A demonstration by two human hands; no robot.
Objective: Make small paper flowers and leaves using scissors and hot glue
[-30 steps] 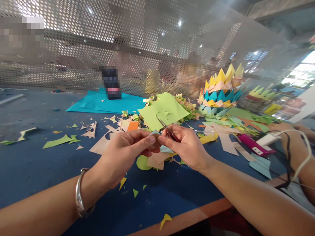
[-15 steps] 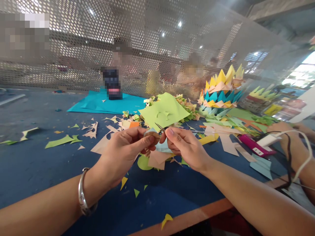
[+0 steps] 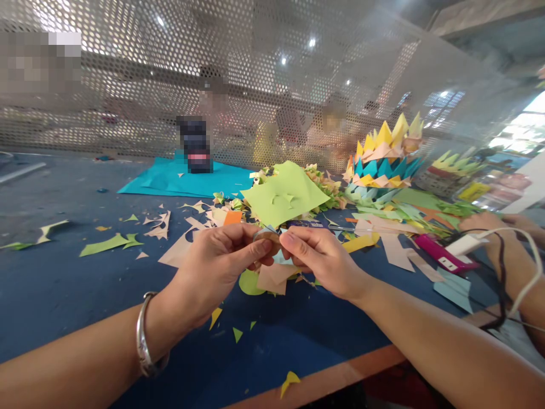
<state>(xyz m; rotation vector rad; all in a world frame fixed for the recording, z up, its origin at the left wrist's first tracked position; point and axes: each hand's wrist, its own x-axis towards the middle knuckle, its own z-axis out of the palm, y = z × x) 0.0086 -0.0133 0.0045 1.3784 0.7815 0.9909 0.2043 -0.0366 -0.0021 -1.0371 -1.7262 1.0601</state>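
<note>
The left hand (image 3: pixel 221 264) and the right hand (image 3: pixel 319 258) meet at the middle, thumbs and forefingers pinching a small round brownish piece (image 3: pixel 267 236) between them above the table; what it is made of is hard to make out. Directly under it, at 6 o'clock, lie peach and green paper offcuts (image 3: pixel 270 278). The dark blue table (image 3: pixel 63 284) has an orange front edge and is strewn with coloured scraps. At 12 o'clock a light green sheet (image 3: pixel 285 196) rests on a heap of paper bits; at 2 o'clock stands a layered spiky paper model (image 3: pixel 383 156); at 3 o'clock a pink tool (image 3: pixel 438 253) with a cable, beside another person's forearm (image 3: pixel 511 255), cut off at the frame edge. At 11 o'clock lies a teal sheet (image 3: pixel 170 179). A perforated metal screen (image 3: pixel 170 85) closes the back; figures behind it are blurred.
</note>
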